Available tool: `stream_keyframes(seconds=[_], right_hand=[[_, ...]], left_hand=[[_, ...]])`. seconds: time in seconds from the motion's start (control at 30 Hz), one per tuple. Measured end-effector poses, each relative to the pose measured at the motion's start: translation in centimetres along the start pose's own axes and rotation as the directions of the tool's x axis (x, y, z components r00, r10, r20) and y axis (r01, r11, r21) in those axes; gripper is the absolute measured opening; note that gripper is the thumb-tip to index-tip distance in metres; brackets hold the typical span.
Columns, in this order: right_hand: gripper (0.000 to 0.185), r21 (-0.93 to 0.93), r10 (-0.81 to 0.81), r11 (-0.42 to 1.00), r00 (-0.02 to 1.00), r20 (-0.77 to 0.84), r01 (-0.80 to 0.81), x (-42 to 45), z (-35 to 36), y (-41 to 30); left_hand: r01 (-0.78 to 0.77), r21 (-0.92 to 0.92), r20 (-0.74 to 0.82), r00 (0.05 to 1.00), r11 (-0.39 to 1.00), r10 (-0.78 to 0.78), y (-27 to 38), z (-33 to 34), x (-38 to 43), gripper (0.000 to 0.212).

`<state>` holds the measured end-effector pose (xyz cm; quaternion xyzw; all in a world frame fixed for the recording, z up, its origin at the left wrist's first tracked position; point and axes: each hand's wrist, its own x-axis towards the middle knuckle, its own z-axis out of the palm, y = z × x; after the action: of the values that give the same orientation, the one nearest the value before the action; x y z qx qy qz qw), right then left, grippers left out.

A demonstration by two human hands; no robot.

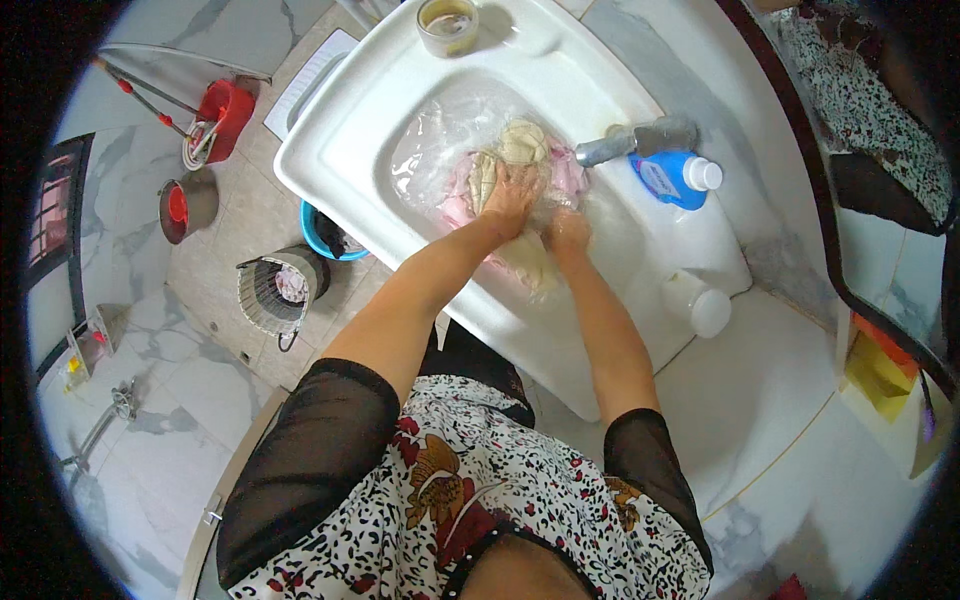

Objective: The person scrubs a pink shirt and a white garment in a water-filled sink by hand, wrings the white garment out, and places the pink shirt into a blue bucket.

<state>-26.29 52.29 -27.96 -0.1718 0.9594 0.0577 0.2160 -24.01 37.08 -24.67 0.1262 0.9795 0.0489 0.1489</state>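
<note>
A white washbasin [352, 135] before me holds water with a bunched cream and pink cloth [523, 142] in it. My left hand [514, 196] presses down into the wet cloth, its fingertips partly lost among the folds. Close to its right, my right hand [568, 229] dips into the water against the pink part of the cloth [566, 176]; its fingers are hidden. The metal faucet [606, 150] reaches over the basin just beyond my right hand. Splashing and shine blur the surface around both hands.
On the basin's right ledge stand a blue bottle [671, 178] with a white cap and a white bottle [697, 304]. A round tub [448, 28] sits at the far rim. Left on the floor are a wicker basket [262, 300], a blue basin [309, 231], a bucket [201, 201] and a red mop bucket [231, 124].
</note>
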Motion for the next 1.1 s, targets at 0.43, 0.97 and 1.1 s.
stream_keyframes(seconds=[0.43,0.97,1.1], right_hand=[[0.028,0.769,0.258,0.624,0.965,-0.037,-0.137,1.4,3.0,5.3],[0.028,0.769,0.078,0.634,0.981,-0.175,0.087,-2.3,-3.7,7.9],[0.033,0.959,0.134,0.264,0.981,-0.139,0.1,-0.6,-5.3,8.7]], left_hand=[[-0.271,-0.417,-0.147,0.962,0.867,0.23,-6.6,-0.3,5.1,0.037],[-0.111,-0.724,-0.391,0.879,0.681,-0.272,-9.9,-16.2,-2.0,0.022],[-0.306,-0.781,-0.514,0.81,0.544,-0.283,-8.1,-19.2,-1.0,0.016]])
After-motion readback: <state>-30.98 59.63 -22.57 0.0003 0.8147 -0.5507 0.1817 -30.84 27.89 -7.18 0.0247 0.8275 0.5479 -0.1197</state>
